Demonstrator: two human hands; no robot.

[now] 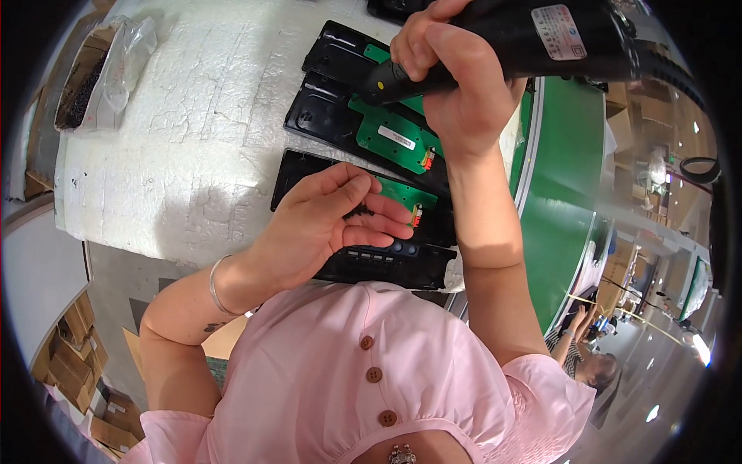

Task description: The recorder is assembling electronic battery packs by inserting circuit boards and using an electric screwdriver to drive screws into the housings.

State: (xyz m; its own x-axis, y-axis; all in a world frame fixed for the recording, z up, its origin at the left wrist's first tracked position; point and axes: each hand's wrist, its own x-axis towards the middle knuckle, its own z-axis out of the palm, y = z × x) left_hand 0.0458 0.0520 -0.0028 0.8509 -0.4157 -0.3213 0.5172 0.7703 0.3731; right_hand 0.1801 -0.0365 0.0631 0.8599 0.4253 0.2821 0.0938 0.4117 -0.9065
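Observation:
My right hand point(470, 87) is wrapped round a black electric screwdriver point(514, 35) with a pale label on its body. Its front end slants down to the left, over a green circuit board point(394, 138) set in a black plastic housing. Whether the bit touches anything is hidden. Nearer to me, my left hand point(313, 216) is curled, palm up, around small dark screws point(358, 211); its thumb and index finger are bent together. It hovers above another black housing point(297, 166), whose green board and red-and-white connector point(416, 216) are partly covered by the fingers.
The housings lie in a row on a white foam-like surface point(209, 100). An open box of small dark parts point(85, 85), lined with clear plastic, stands far left. Beyond my right arm runs a green work surface point(568, 170). Another person point(591, 367) is at the far right.

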